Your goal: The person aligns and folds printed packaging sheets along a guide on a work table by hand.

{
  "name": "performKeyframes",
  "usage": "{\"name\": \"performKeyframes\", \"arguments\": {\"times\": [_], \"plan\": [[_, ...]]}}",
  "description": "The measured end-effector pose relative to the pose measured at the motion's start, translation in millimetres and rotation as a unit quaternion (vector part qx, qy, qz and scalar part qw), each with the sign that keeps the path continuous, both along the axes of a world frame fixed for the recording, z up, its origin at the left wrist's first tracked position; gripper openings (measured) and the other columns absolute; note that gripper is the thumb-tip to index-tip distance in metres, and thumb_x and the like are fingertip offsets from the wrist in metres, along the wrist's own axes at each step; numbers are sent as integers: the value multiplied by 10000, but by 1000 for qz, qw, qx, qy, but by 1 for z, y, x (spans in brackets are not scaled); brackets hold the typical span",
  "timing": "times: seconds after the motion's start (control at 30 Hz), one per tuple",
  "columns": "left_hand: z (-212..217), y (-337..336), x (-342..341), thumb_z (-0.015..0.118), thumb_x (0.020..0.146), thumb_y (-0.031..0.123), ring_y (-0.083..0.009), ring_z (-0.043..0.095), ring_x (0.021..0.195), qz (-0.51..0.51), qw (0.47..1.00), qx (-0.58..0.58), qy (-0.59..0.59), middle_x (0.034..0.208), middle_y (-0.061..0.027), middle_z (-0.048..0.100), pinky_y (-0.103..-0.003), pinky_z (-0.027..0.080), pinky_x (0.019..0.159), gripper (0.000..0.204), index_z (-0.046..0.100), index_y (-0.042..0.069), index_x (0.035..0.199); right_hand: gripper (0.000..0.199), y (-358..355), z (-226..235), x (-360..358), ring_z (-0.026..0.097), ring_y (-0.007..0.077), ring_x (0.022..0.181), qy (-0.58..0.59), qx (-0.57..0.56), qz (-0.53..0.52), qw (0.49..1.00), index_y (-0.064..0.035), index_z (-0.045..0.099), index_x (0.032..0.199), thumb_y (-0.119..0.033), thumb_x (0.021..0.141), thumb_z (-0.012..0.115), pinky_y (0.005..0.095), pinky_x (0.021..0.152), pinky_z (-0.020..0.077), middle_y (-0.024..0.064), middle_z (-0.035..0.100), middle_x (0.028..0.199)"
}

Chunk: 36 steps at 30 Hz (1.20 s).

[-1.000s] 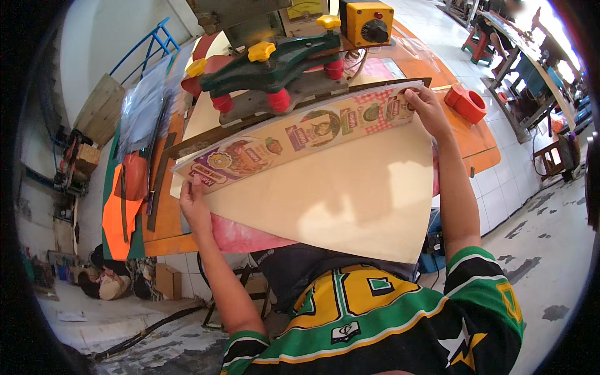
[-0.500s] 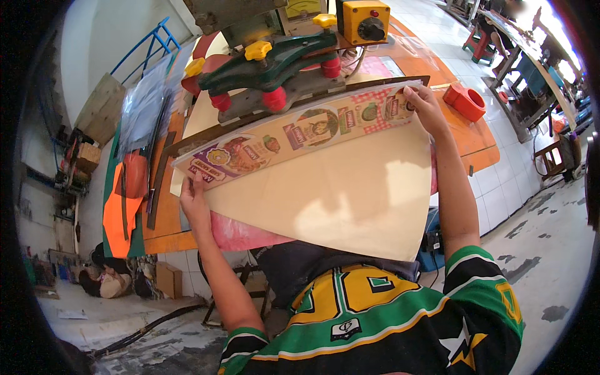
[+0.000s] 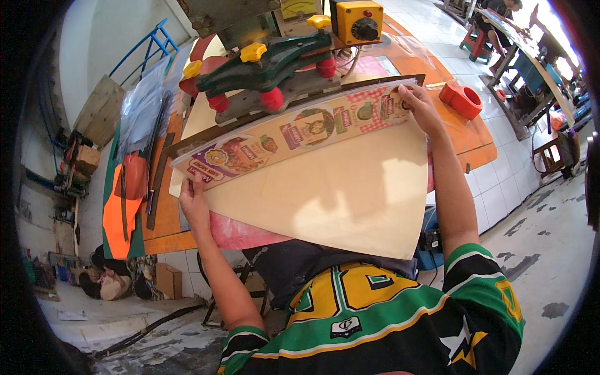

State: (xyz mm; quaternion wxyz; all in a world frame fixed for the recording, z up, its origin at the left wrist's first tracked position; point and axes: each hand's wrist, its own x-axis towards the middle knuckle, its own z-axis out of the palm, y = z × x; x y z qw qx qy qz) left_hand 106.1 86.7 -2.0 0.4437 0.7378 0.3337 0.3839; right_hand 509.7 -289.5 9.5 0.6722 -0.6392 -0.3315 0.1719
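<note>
A long printed plastic strip point(image 3: 290, 134) with food pictures lies slantwise across a large cream sheet point(image 3: 337, 187). My left hand point(image 3: 195, 203) pinches the strip's near left corner, thumb on top. At the far right end, my right hand point(image 3: 424, 111) grips the strip between thumb and fingers. Along its far edge the strip lies against a dark flat bar point(image 3: 178, 149) of a press. Above that stands the press's green clamp beam point(image 3: 265, 65), with yellow knobs and red posts. Under the cream sheet, a pink sheet point(image 3: 240, 232) shows at the near left.
A yellow control box point(image 3: 356, 24) with a black dial sits behind the press. To the right a red tape dispenser point(image 3: 460, 100) rests on the orange table point(image 3: 472, 140). Clear plastic sheets point(image 3: 142, 106) and an orange piece point(image 3: 119, 215) lie at left. Another person point(image 3: 497, 28) sits far right.
The whole view has shifted very slightly. Both hands keep the same hold on the strip, which lies in the same place along the press bar.
</note>
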Motion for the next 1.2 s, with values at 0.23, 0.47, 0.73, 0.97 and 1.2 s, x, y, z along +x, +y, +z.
{"name": "performKeyframes", "arguments": {"times": [0.23, 0.47, 0.73, 0.97, 1.2], "plan": [[-4, -2, 1, 564, 983, 300, -120, 565, 912, 5, 1000, 8, -18, 996, -57, 648, -273, 439, 840, 357, 591, -33, 1107, 525, -5, -4, 5, 576, 113, 891, -30, -50, -52, 997, 17, 642, 1134, -458, 914, 610, 266, 790, 436, 73, 663, 966], [2, 0, -1, 598, 960, 295, -141, 583, 972, 62, 994, 40, 81, 1060, -76, 657, -292, 454, 852, 389, 594, -24, 1182, 425, 0, -2, 3, 559, 90, 830, -45, -23, -42, 998, -21, 669, 1072, -405, 892, 661, 246, 727, 428, 11, 656, 934], [-4, 2, -7, 612, 952, 210, -174, 618, 985, 110, 988, 65, -81, 1024, -99, 654, -303, 476, 891, 286, 621, -33, 1104, 386, -5, 0, 9, 577, 89, 846, -70, 52, -65, 994, -36, 624, 961, -406, 983, 515, 255, 759, 452, 22, 639, 913], [0, -5, -7, 614, 950, 188, -159, 618, 933, 106, 987, 94, -76, 1004, -94, 658, -291, 488, 855, 267, 628, -40, 1088, 400, -10, 8, 11, 476, 77, 601, -72, 154, -201, 965, -86, 515, 758, -383, 1017, 447, 217, 553, 370, 7, 531, 695], [-3, -1, -7, 617, 945, 175, -150, 615, 899, 116, 984, 99, -87, 978, -82, 658, -283, 489, 831, 250, 632, -40, 1072, 411, -4, 7, 5, 433, 61, 563, -112, 114, -202, 966, -87, 512, 708, -364, 1010, 485, 224, 528, 351, -27, 457, 617]]}}
